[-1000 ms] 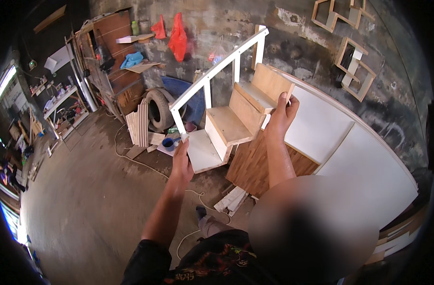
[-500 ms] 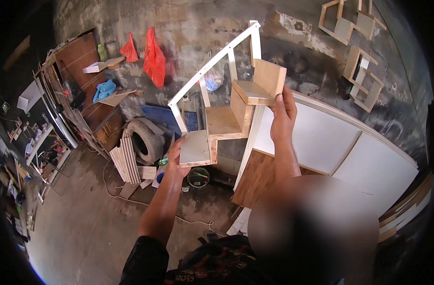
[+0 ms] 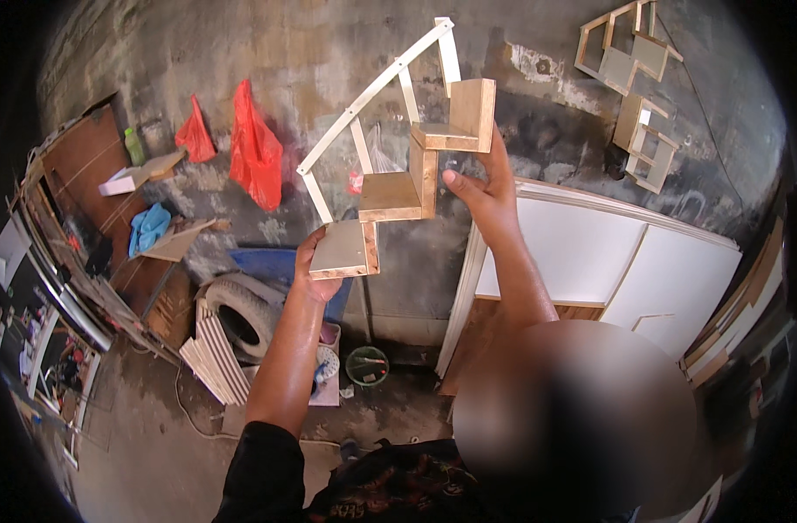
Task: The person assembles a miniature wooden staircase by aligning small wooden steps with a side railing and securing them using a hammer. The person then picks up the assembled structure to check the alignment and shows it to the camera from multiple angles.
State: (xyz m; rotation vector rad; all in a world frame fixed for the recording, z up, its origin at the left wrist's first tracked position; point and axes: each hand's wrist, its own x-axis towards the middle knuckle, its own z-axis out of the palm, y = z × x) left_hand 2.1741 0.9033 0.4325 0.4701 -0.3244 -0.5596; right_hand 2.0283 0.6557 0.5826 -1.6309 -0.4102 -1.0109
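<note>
A small wooden staircase-shaped shelf (image 3: 390,193) is raised in front of me, its steps climbing to the right. A white slatted handrail (image 3: 378,94) runs along its far side. My left hand (image 3: 322,289) is closed around the lowest step at the left, thumb on its side edge and fingers underneath. At the top step, my right hand (image 3: 493,190) supports the right end; its fingers go behind the board, partly hidden, and the thumb stands away from the wood.
Similar stepped pieces (image 3: 647,144) hang on the stained wall at the upper right. White panels (image 3: 560,248) lean below them. Red plastic bags (image 3: 255,148) hang to the left. A tyre (image 3: 241,315), stacked boards (image 3: 214,359) and a green bucket (image 3: 367,366) stand on the floor.
The staircase shelf has moved up and slightly left in view, with both hands following. My right thumb has come off the top step's edge. The view has shifted toward the wall.
</note>
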